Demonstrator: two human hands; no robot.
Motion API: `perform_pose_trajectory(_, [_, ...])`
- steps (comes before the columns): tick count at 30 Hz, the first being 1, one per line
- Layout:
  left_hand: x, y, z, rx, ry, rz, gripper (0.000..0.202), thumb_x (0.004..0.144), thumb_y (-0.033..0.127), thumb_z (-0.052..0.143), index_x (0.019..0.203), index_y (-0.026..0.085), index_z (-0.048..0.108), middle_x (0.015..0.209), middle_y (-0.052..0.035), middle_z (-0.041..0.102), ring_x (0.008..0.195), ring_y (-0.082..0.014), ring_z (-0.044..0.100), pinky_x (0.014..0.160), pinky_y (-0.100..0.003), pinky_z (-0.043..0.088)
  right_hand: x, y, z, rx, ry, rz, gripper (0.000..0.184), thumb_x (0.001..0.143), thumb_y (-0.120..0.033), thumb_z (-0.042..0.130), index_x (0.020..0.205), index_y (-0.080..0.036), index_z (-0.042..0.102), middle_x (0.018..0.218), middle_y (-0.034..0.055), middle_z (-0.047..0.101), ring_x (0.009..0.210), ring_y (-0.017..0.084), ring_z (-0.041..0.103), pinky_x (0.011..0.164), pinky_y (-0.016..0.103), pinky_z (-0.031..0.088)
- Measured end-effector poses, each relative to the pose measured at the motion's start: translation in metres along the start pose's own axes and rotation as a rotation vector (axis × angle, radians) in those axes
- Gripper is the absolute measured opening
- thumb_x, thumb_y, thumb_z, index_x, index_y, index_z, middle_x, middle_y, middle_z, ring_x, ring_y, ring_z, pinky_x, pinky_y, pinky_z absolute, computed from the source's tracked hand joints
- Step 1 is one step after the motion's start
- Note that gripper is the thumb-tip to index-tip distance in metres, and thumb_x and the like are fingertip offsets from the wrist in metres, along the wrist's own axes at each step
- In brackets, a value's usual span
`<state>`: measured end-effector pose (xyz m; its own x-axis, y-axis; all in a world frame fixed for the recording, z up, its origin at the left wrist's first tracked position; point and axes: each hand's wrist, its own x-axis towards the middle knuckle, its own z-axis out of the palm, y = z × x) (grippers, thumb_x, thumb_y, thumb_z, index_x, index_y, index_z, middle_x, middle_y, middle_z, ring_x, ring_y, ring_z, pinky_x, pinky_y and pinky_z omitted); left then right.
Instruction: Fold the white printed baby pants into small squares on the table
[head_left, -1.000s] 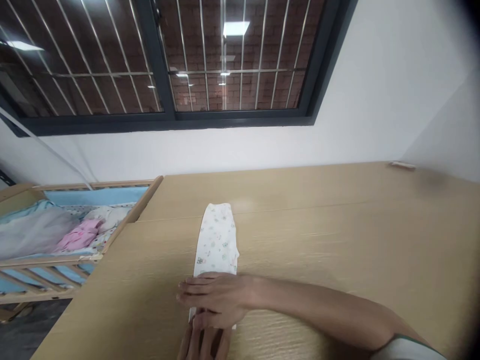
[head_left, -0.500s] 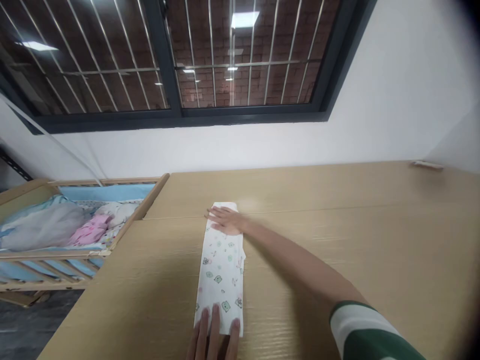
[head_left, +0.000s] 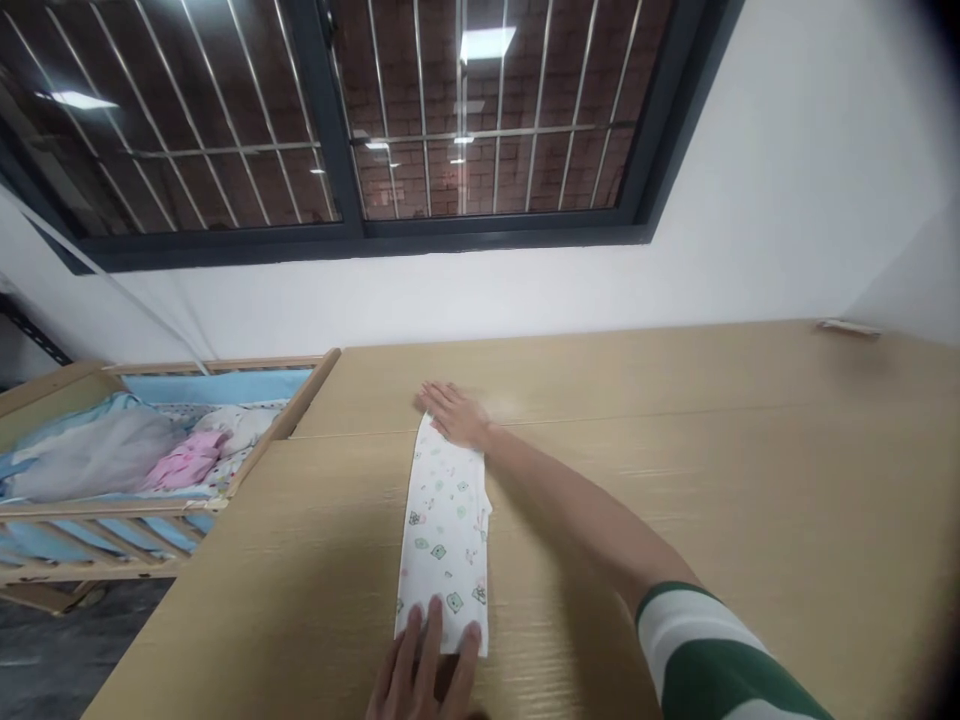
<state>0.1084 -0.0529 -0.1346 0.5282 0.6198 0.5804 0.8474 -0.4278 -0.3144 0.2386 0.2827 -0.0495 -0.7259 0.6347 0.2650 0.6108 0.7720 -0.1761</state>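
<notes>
A narrow strip of white printed fabric (head_left: 442, 530) lay flat on the pale wooden surface (head_left: 712, 520), running lengthwise away from the person, with small green and pinkish motifs scattered over it and a small corner jutting from its right edge. The right hand (head_left: 454, 413) was spread palm down over the far end, its fingertips reaching past the fabric onto the surface; its grip was released, the hand flat rather than closed around anything. The left hand (head_left: 420, 680) was at the near end, fingers apart and resting on the fabric's lower part, its grip likewise loose and clenched on nothing. The right arm came in from the lower right, wearing a green-and-white sleeve (head_left: 720, 660). To the left, next to the surface, stood a wooden crib (head_left: 97, 508) with blue lining, and a pink cloth (head_left: 186, 460) lay among the bedding inside. Behind the surface rose a white wall (head_left: 450, 295) with a dark-framed window (head_left: 487, 235), metal bars showing in its panes.
</notes>
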Motion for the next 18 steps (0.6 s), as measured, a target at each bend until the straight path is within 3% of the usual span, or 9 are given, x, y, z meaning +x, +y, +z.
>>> perform_pose_trajectory(2, [0.007,-0.02,-0.007,-0.123,0.014,0.028,0.044,0.102,0.045,0.043,0.14,0.026,0.058,0.122,-0.0072,0.073,0.105,-0.0217,0.072,0.082,-0.028,0.06,-0.016,-0.019,-0.008,-0.042,0.039,-0.009,0.055,0.097,-0.022,0.052,0.151,-0.015,0.042,0.163,0.017,0.031,0.151,0.033,0.026,0.122,0.053,0.018])
perform_pose_trajectory(4, [0.015,-0.041,-0.015,-0.284,-0.007,0.003,0.039,0.102,0.027,0.04,0.136,0.024,0.058,0.12,-0.0039,0.074,0.103,-0.0162,0.071,0.086,-0.024,0.058,-0.039,-0.042,-0.018,-0.026,0.013,-0.006,0.045,0.098,-0.023,0.05,0.142,-0.013,0.052,0.149,0.0207,0.048,0.138,0.035,0.044,0.115,0.053,0.031])
perform_pose_trajectory(7, [0.027,-0.065,-0.028,-0.415,-0.102,-0.061,0.032,0.099,0.021,0.044,0.125,0.025,0.062,0.114,-0.0023,0.074,0.098,-0.0173,0.071,0.083,-0.027,0.06,-0.084,-0.079,-0.034,0.132,-0.152,-0.078,0.032,0.102,-0.027,0.045,0.125,-0.015,0.064,0.116,0.0143,0.069,0.107,0.026,0.064,0.096,0.041,0.048])
perform_pose_trajectory(9, [0.031,-0.073,-0.034,-0.444,-0.16,-0.07,0.024,0.097,0.021,0.049,0.113,0.026,0.066,0.11,-0.0011,0.073,0.094,-0.0187,0.071,0.079,-0.03,0.061,-0.116,-0.101,-0.045,0.22,-0.25,-0.193,0.03,0.102,-0.033,0.047,0.12,-0.017,0.066,0.107,0.0099,0.071,0.095,0.022,0.066,0.086,0.034,0.051])
perform_pose_trajectory(10, [0.033,-0.075,-0.035,-0.463,-0.174,-0.064,0.021,0.097,0.021,0.051,0.107,0.027,0.067,0.107,-0.0006,0.073,0.092,-0.0186,0.071,0.079,-0.03,0.061,-0.131,-0.109,-0.05,0.214,-0.252,-0.263,0.029,0.102,-0.033,0.049,0.118,-0.017,0.067,0.106,0.0095,0.071,0.097,0.022,0.065,0.088,0.034,0.05])
perform_pose_trajectory(13, [0.032,-0.074,-0.034,-0.505,-0.182,-0.056,0.019,0.096,0.019,0.053,0.103,0.027,0.068,0.104,-0.0003,0.073,0.091,-0.0173,0.071,0.08,-0.027,0.061,-0.167,-0.125,-0.057,0.131,-0.195,-0.378,0.026,0.101,-0.018,0.048,0.12,-0.017,0.067,0.107,0.0096,0.071,0.107,0.021,0.062,0.094,0.033,0.047])
perform_pose_trajectory(15, [0.029,-0.072,-0.031,-0.495,-0.163,-0.057,0.021,0.096,0.018,0.052,0.103,0.028,0.069,0.102,-0.0001,0.073,0.089,-0.0168,0.071,0.079,-0.026,0.061,-0.186,-0.129,-0.055,0.108,-0.155,-0.339,0.027,0.101,-0.013,0.047,0.117,-0.018,0.068,0.102,0.0077,0.072,0.103,0.02,0.062,0.089,0.031,0.049])
perform_pose_trajectory(18, [0.024,-0.069,-0.029,-0.47,-0.155,-0.034,0.025,0.096,0.015,0.05,0.105,0.028,0.069,0.099,-0.0003,0.074,0.088,-0.0166,0.072,0.078,-0.025,0.061,-0.207,-0.135,-0.05,0.132,-0.076,-0.211,0.027,0.105,-0.029,0.048,0.094,-0.022,0.072,0.081,0.0039,0.072,0.081,0.019,0.065,0.08,0.032,0.051])
